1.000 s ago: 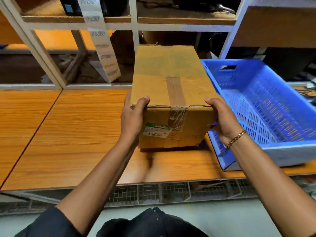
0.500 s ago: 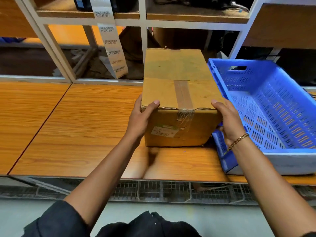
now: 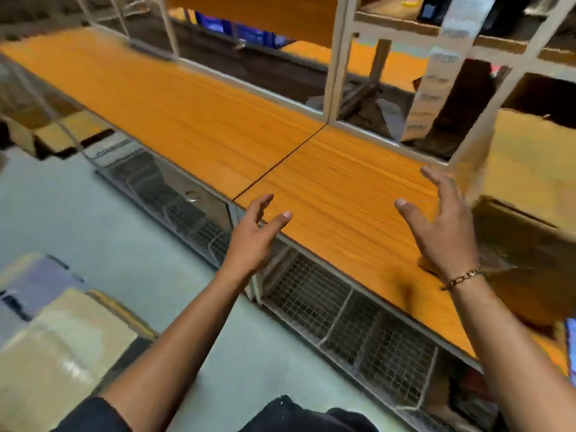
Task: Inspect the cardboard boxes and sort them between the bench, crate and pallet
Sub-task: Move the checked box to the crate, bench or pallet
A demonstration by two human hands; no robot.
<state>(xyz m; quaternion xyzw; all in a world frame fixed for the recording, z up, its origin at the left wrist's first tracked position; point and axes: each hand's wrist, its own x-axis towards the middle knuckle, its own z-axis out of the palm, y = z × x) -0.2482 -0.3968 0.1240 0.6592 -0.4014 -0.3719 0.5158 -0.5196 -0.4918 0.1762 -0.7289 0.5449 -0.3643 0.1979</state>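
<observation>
The brown cardboard box (image 3: 526, 194) stands on the orange wooden bench (image 3: 218, 120) at the far right, partly cut off by the frame edge. My right hand (image 3: 436, 226) hovers just left of it with fingers spread, holding nothing. My left hand (image 3: 255, 232) is over the bench's front edge, fingers relaxed and empty. A sliver of the blue crate (image 3: 572, 347) shows at the right edge. More cardboard boxes (image 3: 59, 341) lie on the floor at lower left; the view is blurred.
White shelf posts (image 3: 336, 57) rise behind the bench, with a strip of printed labels (image 3: 436, 76) hanging down. Wire mesh panels (image 3: 343, 310) run under the bench front. Other boxes (image 3: 62, 132) sit on the floor at far left, beside the grey floor (image 3: 93, 232).
Both hands have let go of the box, which stays on the bench. The view has swung left and down, so the box and crate now sit at the right edge.
</observation>
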